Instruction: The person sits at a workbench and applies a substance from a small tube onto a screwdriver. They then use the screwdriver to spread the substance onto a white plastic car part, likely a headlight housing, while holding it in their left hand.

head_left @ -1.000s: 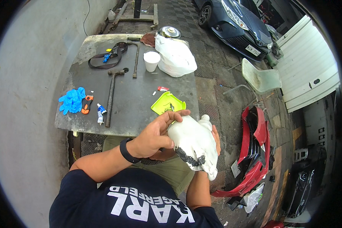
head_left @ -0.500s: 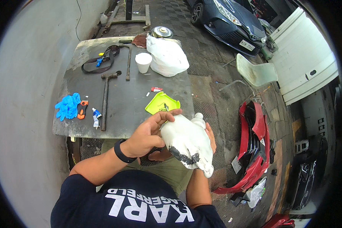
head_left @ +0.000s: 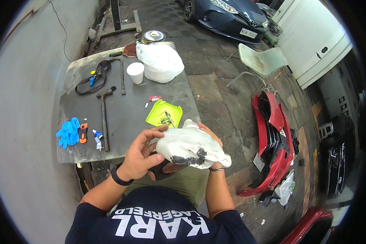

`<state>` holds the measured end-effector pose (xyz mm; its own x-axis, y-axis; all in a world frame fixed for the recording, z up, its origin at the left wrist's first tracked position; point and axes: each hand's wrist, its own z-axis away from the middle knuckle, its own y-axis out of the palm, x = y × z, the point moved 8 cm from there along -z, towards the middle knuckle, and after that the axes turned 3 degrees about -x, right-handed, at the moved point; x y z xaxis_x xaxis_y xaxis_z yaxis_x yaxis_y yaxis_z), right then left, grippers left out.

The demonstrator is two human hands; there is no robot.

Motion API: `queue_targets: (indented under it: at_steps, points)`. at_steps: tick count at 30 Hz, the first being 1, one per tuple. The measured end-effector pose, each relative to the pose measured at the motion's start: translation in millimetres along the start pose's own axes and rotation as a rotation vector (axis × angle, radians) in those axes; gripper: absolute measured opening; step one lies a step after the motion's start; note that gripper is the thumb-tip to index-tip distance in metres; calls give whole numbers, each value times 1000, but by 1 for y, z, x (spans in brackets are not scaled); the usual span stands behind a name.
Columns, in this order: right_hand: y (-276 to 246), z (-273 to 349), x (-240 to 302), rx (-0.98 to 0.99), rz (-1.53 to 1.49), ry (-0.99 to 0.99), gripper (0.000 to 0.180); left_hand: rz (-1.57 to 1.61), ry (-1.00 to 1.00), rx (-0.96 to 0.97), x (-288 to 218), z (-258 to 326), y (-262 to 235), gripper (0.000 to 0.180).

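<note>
A white plastic reservoir tank [head_left: 187, 140] is held over my lap, just off the table's near right corner. Black paste-like patches [head_left: 200, 153] cover part of its near side, and a rounded neck or cap [head_left: 190, 123] sticks out at the far side. My right hand [head_left: 210, 135] grips the tank from its right and underside, with most fingers hidden behind it. At the left end my left hand [head_left: 139, 156] has its fingertips and thumb against the tank, fingers curved. Beyond it lies a yellow-green tray [head_left: 153, 116] with black smears and a thin stick-like tool [head_left: 169, 118].
On the dark table [head_left: 126, 110] are blue gloves [head_left: 69, 132], an orange-black cutter [head_left: 83, 133], small tubes [head_left: 97, 139], a hammer [head_left: 104, 118], a foam cup [head_left: 136, 73] and a white plastic bag [head_left: 160, 63]. A red bumper [head_left: 272, 158] and chair [head_left: 262, 61] stand to the right.
The tank has turned so its black-patched side faces me more and lies more level. My left hand has shifted to its left end with the fingers more apart. The whole view has also shifted.
</note>
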<state>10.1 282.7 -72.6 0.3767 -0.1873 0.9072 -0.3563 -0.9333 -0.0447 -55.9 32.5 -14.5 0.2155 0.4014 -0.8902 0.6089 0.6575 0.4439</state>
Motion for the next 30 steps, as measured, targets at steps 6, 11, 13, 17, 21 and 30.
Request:
queue_targets:
  at_steps: [6,11,13,17,21,30]
  points:
    - [-2,-5,0,17,-104,41,57,-58,79,30,-6,1,5,59]
    - [-5,-4,29,-42,273,-211,49,0,111,85,2,-2,-7,58]
    - [-6,-4,41,-61,402,-329,44,49,115,88,3,-3,-11,59]
    - [-2,-5,73,-94,552,-539,37,242,-19,142,14,-1,-22,59]
    - [0,-3,79,-75,626,-620,36,297,-42,174,21,2,-29,58]
    - [7,1,81,-92,666,-640,30,347,-87,184,24,3,-30,58]
